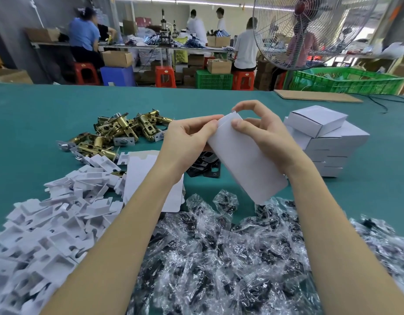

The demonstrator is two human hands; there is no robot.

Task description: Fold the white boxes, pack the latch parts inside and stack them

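Far left, a heap of white card inserts (pixel 48 226), too many to count; behind it roughly ten brass latch bodies (pixel 119 133). Next, one stack of flat box blanks (pixel 139 178). At centre, lifted above the green table (pixel 37 110), one white box (pixel 244 164), pinched at its top flap by left hand (pixel 187 137) and right hand (pixel 266 137). Underneath, several black plates (pixel 205 167). Nearer, countless bagged screw packs (pixel 219 258). Right, about eight stacked finished boxes (pixel 326 142).

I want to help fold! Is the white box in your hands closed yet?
Not yet. The white box has its end flap sticking up, pinched by the left hand and right hand.
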